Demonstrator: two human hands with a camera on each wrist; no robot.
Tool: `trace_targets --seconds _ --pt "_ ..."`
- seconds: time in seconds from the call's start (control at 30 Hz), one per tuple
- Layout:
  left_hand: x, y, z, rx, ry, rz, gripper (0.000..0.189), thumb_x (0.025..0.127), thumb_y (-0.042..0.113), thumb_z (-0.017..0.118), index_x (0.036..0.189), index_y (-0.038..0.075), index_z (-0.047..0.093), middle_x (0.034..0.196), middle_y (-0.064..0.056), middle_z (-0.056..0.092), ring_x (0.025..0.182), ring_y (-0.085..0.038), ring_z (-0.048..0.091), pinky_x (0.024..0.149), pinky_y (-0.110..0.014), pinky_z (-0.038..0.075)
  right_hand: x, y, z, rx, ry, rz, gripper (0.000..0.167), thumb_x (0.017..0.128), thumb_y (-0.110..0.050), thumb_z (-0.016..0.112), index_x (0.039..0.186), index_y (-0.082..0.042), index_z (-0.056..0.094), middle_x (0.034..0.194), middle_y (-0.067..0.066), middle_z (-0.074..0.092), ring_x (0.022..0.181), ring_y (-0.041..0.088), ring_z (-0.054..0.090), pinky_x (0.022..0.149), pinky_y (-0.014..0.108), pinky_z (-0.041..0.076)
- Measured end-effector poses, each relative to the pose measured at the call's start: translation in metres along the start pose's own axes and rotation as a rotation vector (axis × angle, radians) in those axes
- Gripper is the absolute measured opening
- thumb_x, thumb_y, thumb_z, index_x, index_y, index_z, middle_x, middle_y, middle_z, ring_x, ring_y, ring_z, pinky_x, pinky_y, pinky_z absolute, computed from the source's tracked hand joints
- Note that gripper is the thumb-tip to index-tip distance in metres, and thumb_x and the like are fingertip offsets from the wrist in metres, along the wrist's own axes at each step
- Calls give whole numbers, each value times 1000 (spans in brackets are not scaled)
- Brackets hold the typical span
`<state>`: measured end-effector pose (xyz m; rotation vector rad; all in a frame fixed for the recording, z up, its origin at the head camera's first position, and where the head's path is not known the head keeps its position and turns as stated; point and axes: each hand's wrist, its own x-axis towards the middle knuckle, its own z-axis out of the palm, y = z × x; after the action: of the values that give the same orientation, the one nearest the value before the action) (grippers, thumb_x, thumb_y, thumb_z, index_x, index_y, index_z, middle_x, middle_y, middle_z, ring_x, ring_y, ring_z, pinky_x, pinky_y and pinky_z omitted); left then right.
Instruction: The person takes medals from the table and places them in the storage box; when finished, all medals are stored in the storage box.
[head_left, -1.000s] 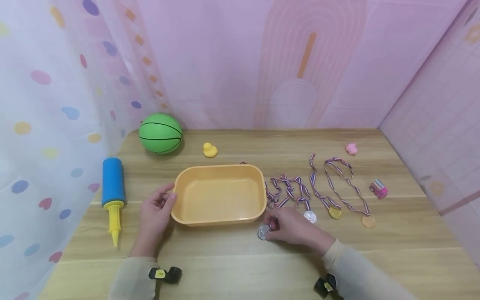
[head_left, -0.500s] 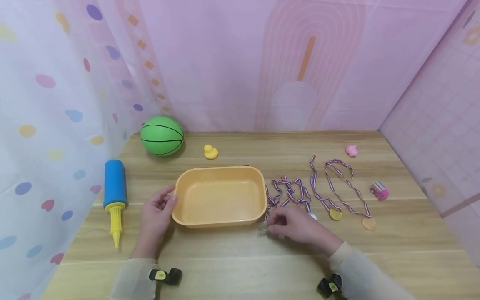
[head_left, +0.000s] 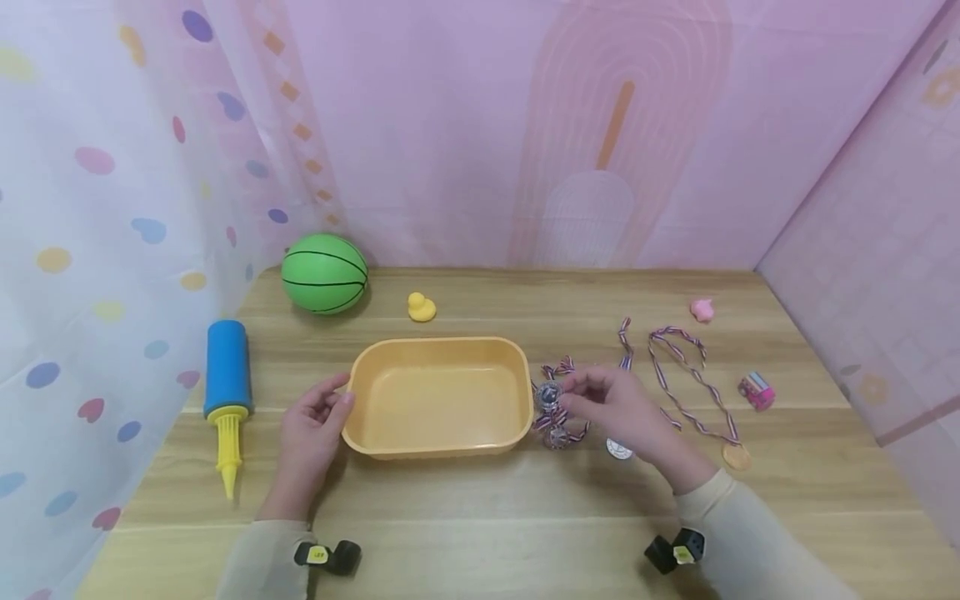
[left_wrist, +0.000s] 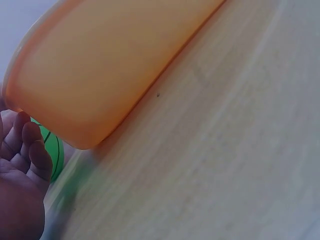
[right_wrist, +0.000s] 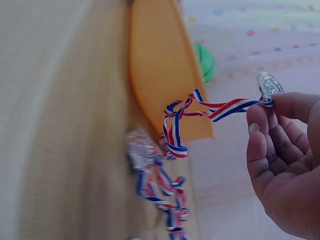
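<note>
My left hand (head_left: 315,437) holds the left end of an orange-yellow plastic basin (head_left: 438,446), thumb at the rim and fingers curled against the outside. My right hand (head_left: 622,412), raised beside the basin's right end, pinches a silver medal (head_left: 549,395) where its ribbon joins. In the right wrist view, the red, white and blue striped ribbon (right_wrist: 232,107) stretches from the fingertips toward a tangle of ribbon. A second silver medal (head_left: 557,437) is just below the held one. Another silver medal (head_left: 618,449) lies under the right wrist.
Farther right lies a bronze-coloured medal (head_left: 737,457) with its ribbon looped out. A pink toy truck (head_left: 757,391) and small pink toy (head_left: 702,310) sit beyond. Behind the basin are a yellow duck (head_left: 422,307) and green ball (head_left: 325,273); a blue-and-yellow hand pump (head_left: 227,371) lies left.
My right hand has lifted the silver medal up and away from the table's front, drawing its ribbon along. It now covers the gold medal. The left hand stays on the basin.
</note>
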<state>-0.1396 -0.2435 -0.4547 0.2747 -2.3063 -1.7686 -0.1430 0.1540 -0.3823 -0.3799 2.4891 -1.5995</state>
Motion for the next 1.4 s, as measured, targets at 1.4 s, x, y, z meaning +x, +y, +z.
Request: trace_targets --seconds 1.4 --pt "0 -3 11 -72 -28 50 37 94 21 64 125 3 61 84 -1 57 70 -9 52 57 -17 46 94 -181 -24 18 -51 -318 19 93 -17 65 109 -8 72 89 6 68 80 22 58 56 24 43"
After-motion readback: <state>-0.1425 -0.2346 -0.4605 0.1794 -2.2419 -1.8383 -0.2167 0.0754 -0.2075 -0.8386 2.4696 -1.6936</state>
